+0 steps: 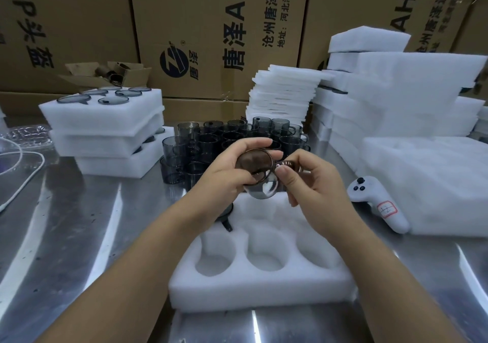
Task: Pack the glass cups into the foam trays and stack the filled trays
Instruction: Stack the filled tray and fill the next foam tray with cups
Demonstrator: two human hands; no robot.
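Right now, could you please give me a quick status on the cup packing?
Left hand grips cup, right hand pinches its handle. Cup above foam tray, near pockets empty. Nothing blocking.

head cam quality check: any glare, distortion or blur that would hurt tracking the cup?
Head view: white glare streaks on the steel table. Wide-angle bowing bends the cardboard boxes toward the edges. The foam stack at right is nearly blown out. The glass cup, held by the left hand and right hand, is see-through and slightly soft. The foam tray is evenly lit.

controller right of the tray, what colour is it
White controller with black buttons; shows best in the head view.
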